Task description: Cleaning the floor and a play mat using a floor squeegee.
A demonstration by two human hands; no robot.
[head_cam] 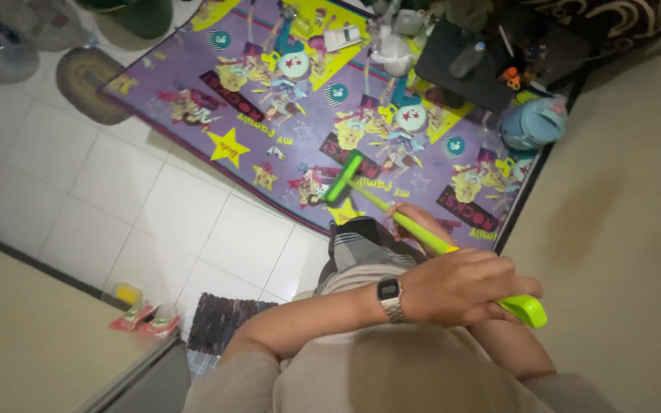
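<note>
Green broom (422, 229), both hands gripping, left hand (457, 289), right hand (418, 220)

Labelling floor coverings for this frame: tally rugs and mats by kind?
Cartoon-print purple play mat: 1
Oval braided rug: 1
Dark woven doormat: 1
Total: 3

A home's living space: a purple cartoon-print play mat (330, 115) on white floor tiles (116, 199), with a woven doormat (86, 80) beside it and household clutter (453, 53) at its far edge.
</note>
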